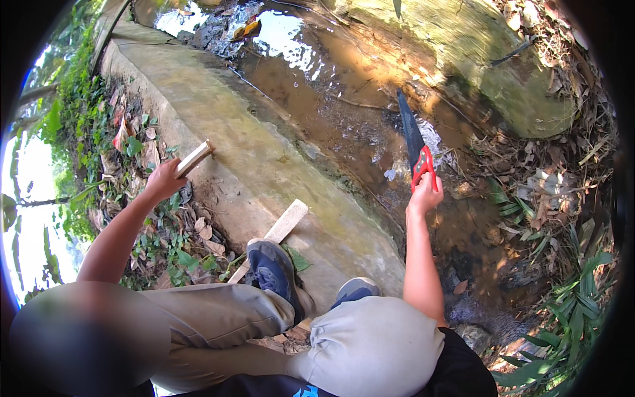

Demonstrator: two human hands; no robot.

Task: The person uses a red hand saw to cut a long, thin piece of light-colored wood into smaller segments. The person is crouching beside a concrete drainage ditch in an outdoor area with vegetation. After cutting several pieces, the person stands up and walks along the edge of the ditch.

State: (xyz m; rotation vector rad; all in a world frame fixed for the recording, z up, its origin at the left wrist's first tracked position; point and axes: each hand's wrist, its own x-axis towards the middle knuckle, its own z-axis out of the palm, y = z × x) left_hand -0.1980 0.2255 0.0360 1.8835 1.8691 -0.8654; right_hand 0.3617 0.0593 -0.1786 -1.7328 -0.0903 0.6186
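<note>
In my right hand is a hand saw, gripped by its red handle, with the dark blade pointing away from me over the muddy water. My left hand is closed round a short piece of wood, held above the left side of the concrete ledge. A longer wooden strip lies slanted across the ledge, with my left shoe on top of it. The saw and the wood in my left hand are well apart.
The concrete ledge runs diagonally beside a shallow brown stream. Dry leaves and green plants edge its left side. A mossy slab rises across the water. Leaf litter and long-leaved plants fill the right bank.
</note>
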